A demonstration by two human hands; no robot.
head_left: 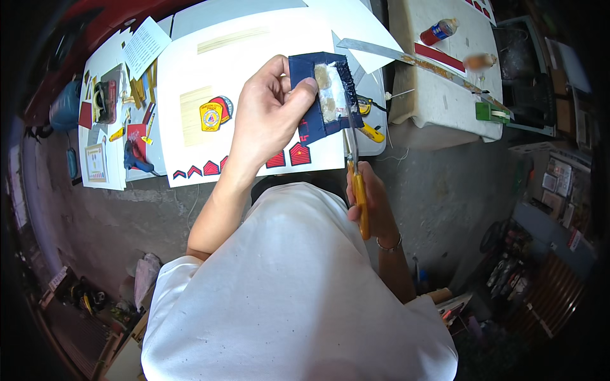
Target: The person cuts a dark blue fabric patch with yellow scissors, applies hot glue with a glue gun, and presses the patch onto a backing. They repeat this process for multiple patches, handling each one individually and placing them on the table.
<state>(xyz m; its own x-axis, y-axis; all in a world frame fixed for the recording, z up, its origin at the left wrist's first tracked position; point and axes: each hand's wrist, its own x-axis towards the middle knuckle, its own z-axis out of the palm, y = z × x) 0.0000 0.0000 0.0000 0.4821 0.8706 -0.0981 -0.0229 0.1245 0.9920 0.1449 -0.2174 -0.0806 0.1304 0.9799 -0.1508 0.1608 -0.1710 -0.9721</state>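
Note:
My left hand point(274, 105) pinches a dark blue piece of cloth point(304, 71) between thumb and fingers, above the white board on the table. A whitish and tan patch point(330, 95) shows on the cloth's upturned face, and red marks show near its lower edge. In my right hand point(375, 197) are scissors point(358, 190) with yellow-orange handles, my fingers closed around them. Their blades point away from me and lie along the right edge of the cloth. Whether the blades have cloth between them I cannot tell.
On the white board point(254, 70) lie yellow and red badges point(211, 117), a row of red chevron patches point(211, 167) and pale wooden strips point(196, 114). A hot glue gun point(136, 159) rests at left. A long metal ruler point(375, 49) and a red-liquid bottle point(438, 32) are at right.

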